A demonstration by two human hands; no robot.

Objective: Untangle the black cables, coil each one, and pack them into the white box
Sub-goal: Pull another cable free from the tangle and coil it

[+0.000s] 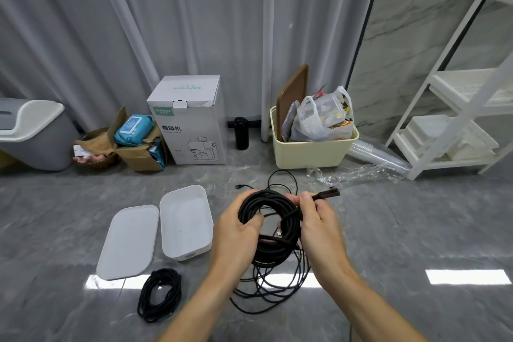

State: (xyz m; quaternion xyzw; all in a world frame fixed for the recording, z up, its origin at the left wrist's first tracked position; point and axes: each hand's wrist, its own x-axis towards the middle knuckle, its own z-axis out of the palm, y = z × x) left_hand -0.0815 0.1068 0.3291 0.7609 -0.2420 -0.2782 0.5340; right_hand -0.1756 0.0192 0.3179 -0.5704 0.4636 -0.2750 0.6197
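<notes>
You had the thick black coil (270, 228) up between both hands at this point. Your left hand (236, 233) was curled round the coil's left side, thumb hooked through the middle, and your right hand (319, 226) was pinching the cable end just behind the plug (330, 194), which stuck out past your fingers.

Looked to me like the last wrap, so the trick would've been tucking that stiff plug end under a couple of turns so the loops didn't spring apart. That cable seemed rubbery and fairly stiff, the kind that wants to unwind itself the moment you let go.

Below your hands a thinner black cable (273, 283) was sprawled in loose, wiry loops on the glossy grey floor (402, 230), some of them running right up under the coil, so I'd have checked nothing was snagged before lifting away.

Left of your left hand sat the white box (185, 223), smooth plastic with rounded corners, nothing packed in it yet, with its lid (129, 241) lying flat just beside it. Nearer you on that side, a smaller coiled cable (160, 295) lay on the floor, not boxed.
</notes>
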